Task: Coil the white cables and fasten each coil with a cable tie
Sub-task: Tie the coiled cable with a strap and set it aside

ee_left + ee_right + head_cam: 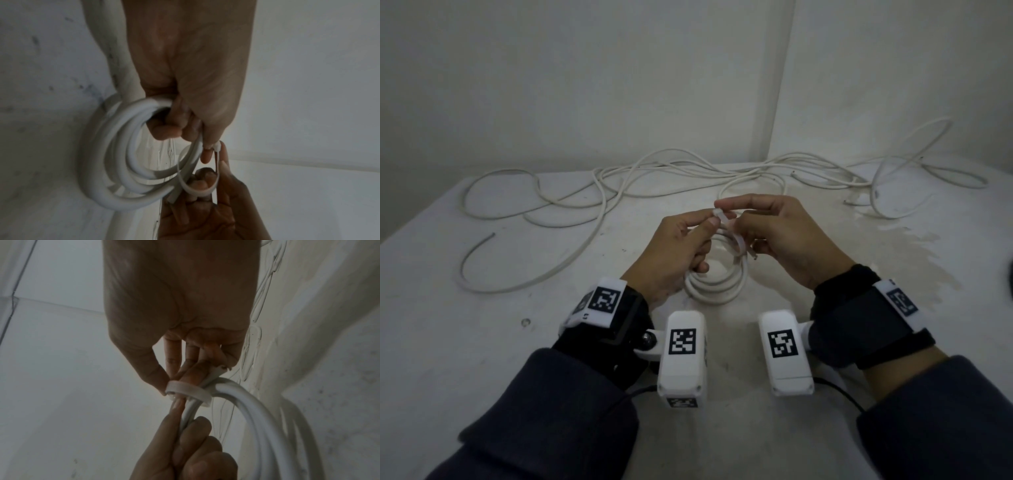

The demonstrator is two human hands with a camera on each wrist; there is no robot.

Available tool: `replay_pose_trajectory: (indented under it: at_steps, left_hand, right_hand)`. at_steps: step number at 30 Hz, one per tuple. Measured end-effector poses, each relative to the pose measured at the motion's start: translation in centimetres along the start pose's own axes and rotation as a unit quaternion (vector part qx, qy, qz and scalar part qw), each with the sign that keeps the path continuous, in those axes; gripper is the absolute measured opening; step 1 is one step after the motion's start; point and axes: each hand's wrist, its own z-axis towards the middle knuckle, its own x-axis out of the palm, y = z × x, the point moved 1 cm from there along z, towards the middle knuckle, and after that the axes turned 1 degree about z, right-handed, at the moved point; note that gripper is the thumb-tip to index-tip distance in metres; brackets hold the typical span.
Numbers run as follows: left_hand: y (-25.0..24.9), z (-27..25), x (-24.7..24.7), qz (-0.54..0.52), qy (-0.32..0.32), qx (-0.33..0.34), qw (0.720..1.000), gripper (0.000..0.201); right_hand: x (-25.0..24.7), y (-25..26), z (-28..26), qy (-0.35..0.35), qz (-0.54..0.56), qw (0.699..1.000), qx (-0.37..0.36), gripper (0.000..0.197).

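The coiled cable (717, 274) is held up between the two hands, just above the white table (482, 342), and its lower turns hang down toward the person. The left hand (678, 250) holds the coil on its upper left side; in the left wrist view the curled fingers (168, 129) pass through the inside of the coil (123, 154) and the turns lie against them. The thumb and first finger of this hand also pinch one end of the cable tie (726, 226) at the top. The right hand (784, 233) pinches the other part of the tie with thumb and first finger, and its other fingers are bent in behind it. The tie (188, 389) makes a loose white loop around the bundle of turns, and in the right wrist view a finger of the left hand goes through this loop beside the cable (246, 402). Whether the loop is already locked, I cannot tell. Behind the hands, several loose cables (585, 192) lie in a tangle across the far part of the table, from the left side to the right corner by the wall (619, 85). One long loop of them (517, 274) lies to the left of the left hand, well apart from it. Both wrists carry a dark strap with white camera boxes (683, 356), which cover part of the table near the person.
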Motion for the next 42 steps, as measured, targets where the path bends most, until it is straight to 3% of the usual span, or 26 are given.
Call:
replay_pose_trajectory:
  at_steps: [21, 29, 36, 42]
  left_hand:
    - [-0.21, 0.06, 0.18, 0.055, -0.008, 0.011, 0.998, 0.027]
    - [0.0, 0.06, 0.25, 0.012, -0.024, -0.007, 1.0, 0.025]
    - [-0.05, 0.1, 0.17, -0.012, -0.022, -0.012, 1.0, 0.013]
    - [-0.06, 0.11, 0.24, -0.013, -0.016, -0.013, 1.0, 0.016]
  right_hand:
    - [0.15, -0.2, 0.26, -0.049, -0.023, 0.995, -0.082, 0.006]
    - [-0.46, 0.09, -0.08, 0.015, -0.038, 0.997, -0.059, 0.031]
    - [-0.44, 0.04, -0.08, 0.007, -0.022, 0.998, -0.062, 0.027]
    - [-0.47, -0.05, -0.1, 0.005, -0.01, 0.997, -0.075, 0.021]
